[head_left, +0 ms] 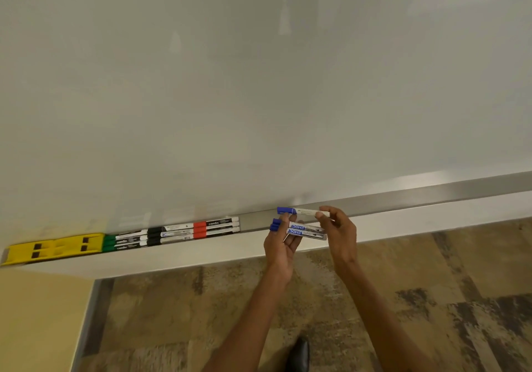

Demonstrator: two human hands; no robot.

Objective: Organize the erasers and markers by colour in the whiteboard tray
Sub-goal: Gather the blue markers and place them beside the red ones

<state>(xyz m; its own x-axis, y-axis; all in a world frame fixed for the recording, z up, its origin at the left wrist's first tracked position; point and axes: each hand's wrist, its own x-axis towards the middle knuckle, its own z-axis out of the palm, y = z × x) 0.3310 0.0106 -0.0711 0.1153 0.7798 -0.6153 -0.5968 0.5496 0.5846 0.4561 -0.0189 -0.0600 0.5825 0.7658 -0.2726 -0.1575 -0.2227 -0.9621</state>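
"camlin" on red-capped marker (216, 223) | "camlin" on green-capped marker (122, 241) | "DOMS" on blue-capped markers (300, 230)

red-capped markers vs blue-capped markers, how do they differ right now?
Place: the red-capped markers lie in the tray, stacked beside the black-capped markers; the blue-capped markers are off it, in hand.
Grouping: the red ones sit together as three; the blue ones are split, two in the left hand, one pinched by the right hand just above.
Print: red barrels read "camlin", the lower blue ones "DOMS".
Shared: white barrels, caps pointing left.
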